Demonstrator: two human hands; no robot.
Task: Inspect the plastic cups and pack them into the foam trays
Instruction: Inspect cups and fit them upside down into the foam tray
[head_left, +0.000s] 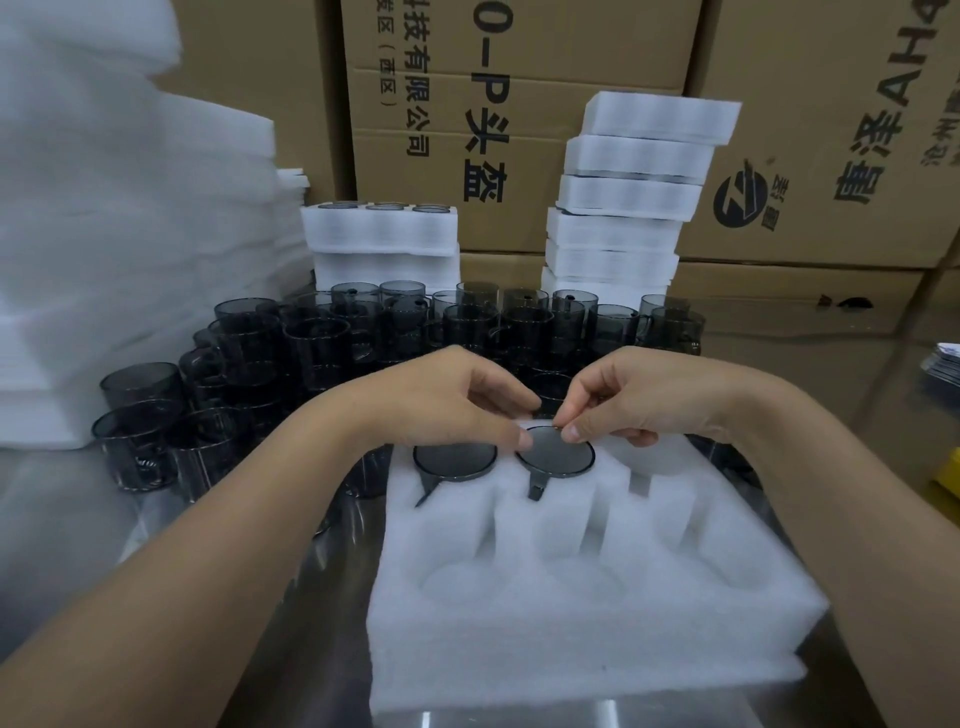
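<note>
Two forearms converge; left hand (447, 397) and right hand (641, 397) fingers (574, 431) pinch one cup (556, 454).

Steel table (322, 665): foam tray (571, 623) at front, loose dark cups (249, 338) behind, foam stacks (623, 208) at rear.

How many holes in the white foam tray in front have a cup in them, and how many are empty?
In the foam tray:
Holes with a cup: 2
Empty holes: 4
Total: 6 holes
</note>
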